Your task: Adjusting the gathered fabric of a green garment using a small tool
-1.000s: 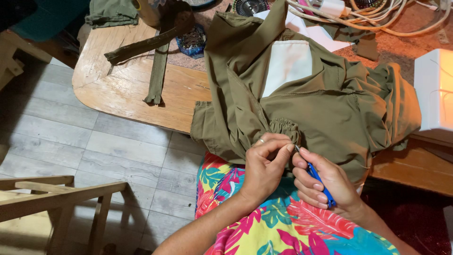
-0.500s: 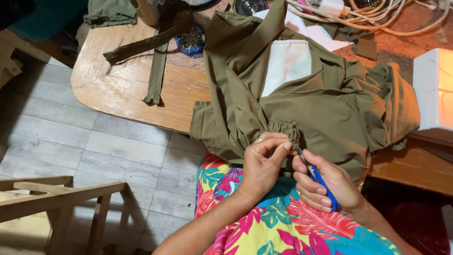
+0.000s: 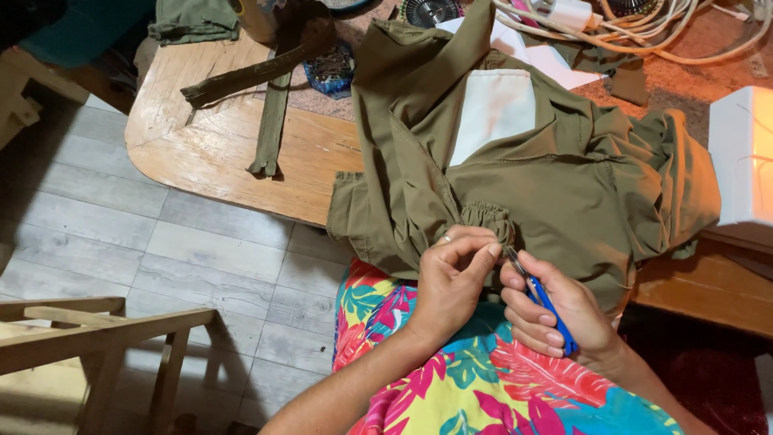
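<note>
An olive green garment [image 3: 555, 185] with a white inner patch [image 3: 493, 113] hangs over the wooden table's edge onto my lap. My left hand [image 3: 451, 282] pinches the gathered hem of the garment between thumb and fingers. My right hand [image 3: 555, 314] holds small blue-handled thread snips [image 3: 541, 296], their metal tips pointing at the fabric beside my left fingertips. My lap is covered by bright floral cloth [image 3: 483, 379].
A rounded wooden table [image 3: 217, 153] carries olive fabric strips [image 3: 270, 121], a blue pincushion-like item [image 3: 328, 71] and cables [image 3: 660, 24]. A white sewing machine [image 3: 741, 157] stands at the right. A wooden chair frame [image 3: 88, 330] is at lower left on grey tiles.
Almost nothing differs; both hands stay at the gathered hem, with the snips held at about the same spot.
</note>
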